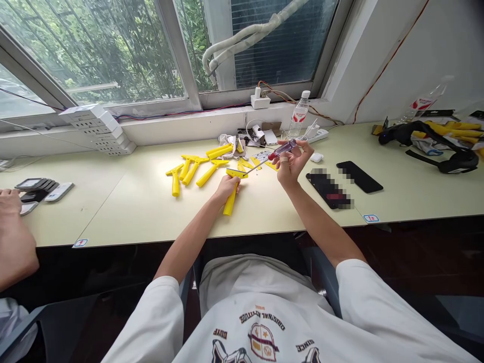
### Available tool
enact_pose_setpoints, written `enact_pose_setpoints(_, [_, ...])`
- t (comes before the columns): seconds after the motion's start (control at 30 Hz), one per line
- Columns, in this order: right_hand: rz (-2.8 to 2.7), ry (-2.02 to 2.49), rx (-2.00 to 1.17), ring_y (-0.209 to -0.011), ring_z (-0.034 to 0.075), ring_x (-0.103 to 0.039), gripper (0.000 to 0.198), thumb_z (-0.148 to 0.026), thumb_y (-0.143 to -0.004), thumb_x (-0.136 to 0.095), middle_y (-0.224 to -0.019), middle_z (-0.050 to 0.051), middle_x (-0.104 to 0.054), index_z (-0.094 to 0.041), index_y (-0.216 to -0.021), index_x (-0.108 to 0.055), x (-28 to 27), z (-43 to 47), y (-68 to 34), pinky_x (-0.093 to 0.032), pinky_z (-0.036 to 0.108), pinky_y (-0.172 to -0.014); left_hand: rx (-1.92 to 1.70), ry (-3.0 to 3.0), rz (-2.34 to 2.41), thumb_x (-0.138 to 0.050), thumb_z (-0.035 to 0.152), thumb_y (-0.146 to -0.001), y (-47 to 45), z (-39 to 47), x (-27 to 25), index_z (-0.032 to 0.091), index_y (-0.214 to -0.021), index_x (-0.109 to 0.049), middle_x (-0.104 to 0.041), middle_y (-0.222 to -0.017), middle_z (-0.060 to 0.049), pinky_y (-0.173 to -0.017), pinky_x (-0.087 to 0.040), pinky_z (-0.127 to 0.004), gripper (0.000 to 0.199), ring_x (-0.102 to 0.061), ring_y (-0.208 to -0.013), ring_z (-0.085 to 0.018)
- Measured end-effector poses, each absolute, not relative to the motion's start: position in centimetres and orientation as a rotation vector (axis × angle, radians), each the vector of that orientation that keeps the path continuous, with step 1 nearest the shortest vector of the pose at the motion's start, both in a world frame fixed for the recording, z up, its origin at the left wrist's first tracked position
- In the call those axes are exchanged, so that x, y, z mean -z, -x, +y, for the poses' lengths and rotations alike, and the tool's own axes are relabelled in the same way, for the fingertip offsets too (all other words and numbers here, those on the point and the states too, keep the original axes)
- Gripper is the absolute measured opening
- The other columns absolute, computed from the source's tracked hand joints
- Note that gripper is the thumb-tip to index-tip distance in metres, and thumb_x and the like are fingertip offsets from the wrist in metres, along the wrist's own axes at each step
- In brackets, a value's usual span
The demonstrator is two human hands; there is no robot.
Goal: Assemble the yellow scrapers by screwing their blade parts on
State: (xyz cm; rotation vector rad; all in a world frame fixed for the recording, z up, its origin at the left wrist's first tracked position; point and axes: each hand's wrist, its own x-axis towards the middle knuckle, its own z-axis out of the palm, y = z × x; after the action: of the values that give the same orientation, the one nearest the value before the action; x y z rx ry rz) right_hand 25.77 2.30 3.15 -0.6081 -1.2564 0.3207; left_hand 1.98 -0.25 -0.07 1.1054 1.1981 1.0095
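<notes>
One yellow plastic T-shaped tool with a round handle (229, 205) in work, over the pale cream worktop (143, 212), in front of us. Our left grip (226, 187) is wrapped around its handle, just below the head. Our right grip (292, 165) pinches a metal-shafted screwdriver with a clear purple-and-red handle (284, 148) between thumb and fingers; tip looks to meet the right end of the head.

Progress: we judge this unit part-way, since the driver is on it. Can't tell if we're driving in or backing out. Roughly five more yellow plastic pieces with round handles (192, 174) lie loosely grouped left of and beyond it, most with a T head showing. Finished or waiting, no way to say. Some flat yellow plastic parts (246, 163) lie beyond the driver's shaft; we read that as work left, amount unknown.

Look of the unit: bright yellow, wide flat head, grey strip along the far edge. Tilted, handle end toward us; can't tell if that end rests on the worktop. No damage visible. Any fastener is too small to make out.
</notes>
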Motion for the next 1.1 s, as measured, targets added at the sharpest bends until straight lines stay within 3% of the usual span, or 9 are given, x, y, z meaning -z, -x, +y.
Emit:
enact_pose_setpoints(0.1, [-1.236, 0.625, -0.248, -0.08, 0.02, -0.072, 0.07, -0.088, -0.097, -0.066, -0.129, 0.008, -0.065, -0.042, -0.144, -0.043, -3.5, 2.3, -25.6, -0.068, 0.037, -0.058, -1.008, -1.114, 1.211, -0.074, 0.017, -0.085, -2.0, -0.4, 0.0, 0.022, -0.083, -0.059, -0.058, -0.062, -0.001, -0.052, -0.044, -0.025, 0.016, -0.05, -0.054, -0.014])
enact_pose_setpoints(0.3, [-1.244, 0.609, -0.29, -0.077, 0.019, -0.07, 0.069, -0.087, -0.094, -0.068, -0.137, 0.009, -0.06, -0.042, -0.142, -0.047, -3.1, 2.7, -25.8, -0.07, 0.044, -0.063, -0.996, -1.11, 1.218, -0.072, 0.016, -0.084, -2.0, -0.3, -0.1, 0.022, -0.083, -0.057, -0.058, -0.062, -0.001, -0.051, -0.043, -0.026, 0.016, -0.05, -0.054, -0.014])
enact_pose_setpoints(0.53, [-1.3, 0.565, -0.289, -0.106, 0.028, -0.079, 0.061, -0.076, -0.104, -0.062, -0.137, 0.011, -0.068, -0.042, -0.151, -0.043, -2.5, 2.6, -25.9, -0.071, 0.041, -0.066, -0.996, -1.126, 1.226, -0.071, 0.017, -0.085, -2.0, -0.3, -0.1, 0.022, -0.083, -0.057, -0.058, -0.062, 0.0, -0.052, -0.042, -0.026, 0.016, -0.05, -0.053, -0.013])
enact_pose_setpoints(0.6, [-1.284, 0.559, -0.232, -0.104, 0.026, -0.079, 0.062, -0.077, -0.103, -0.066, -0.141, 0.011, -0.065, -0.043, -0.152, -0.045, -2.2, 3.1, -25.8, -0.07, 0.038, -0.064, -0.999, -1.126, 1.227, -0.071, 0.017, -0.084, -2.0, -0.3, -0.1, 0.022, -0.082, -0.056, -0.058, -0.062, 0.0, -0.052, -0.042, -0.026, 0.017, -0.051, -0.053, -0.013])
enact_pose_setpoints(0.77, [-1.26, 0.569, -0.115, -0.078, 0.016, -0.075, 0.069, -0.08, -0.097, -0.075, -0.144, 0.008, -0.059, -0.043, -0.15, -0.051, -2.0, 3.8, -25.7, -0.07, 0.037, -0.063, -1.0, -1.127, 1.221, -0.071, 0.017, -0.085, -2.0, -0.3, -0.1, 0.022, -0.083, -0.057, -0.058, -0.063, 0.0, -0.052, -0.042, -0.026, 0.015, -0.051, -0.053, -0.013])
enact_pose_setpoints(0.87, [-1.286, 0.616, -0.14, -0.083, 0.019, -0.076, 0.07, -0.084, -0.098, -0.068, -0.144, 0.01, -0.061, -0.042, -0.151, -0.052, -2.5, 3.1, -25.8, -0.07, 0.039, -0.064, -1.002, -1.125, 1.229, -0.072, 0.017, -0.085, -2.1, -0.4, -0.2, 0.022, -0.083, -0.056, -0.058, -0.062, 0.0, -0.052, -0.042, -0.025, 0.017, -0.051, -0.053, -0.014])
enact_pose_setpoints(1.1, [-1.298, 0.543, -0.31, -0.095, 0.024, -0.076, 0.062, -0.074, -0.105, -0.065, -0.144, 0.011, -0.065, -0.047, -0.157, -0.046, -2.3, 2.6, -25.9, -0.073, 0.041, -0.062, -0.986, -1.13, 1.239, -0.068, 0.015, -0.087, -2.1, -0.9, -0.9, 0.021, -0.084, -0.058, -0.059, -0.061, -0.001, -0.053, -0.042, -0.025, 0.013, -0.051, -0.054, -0.014])
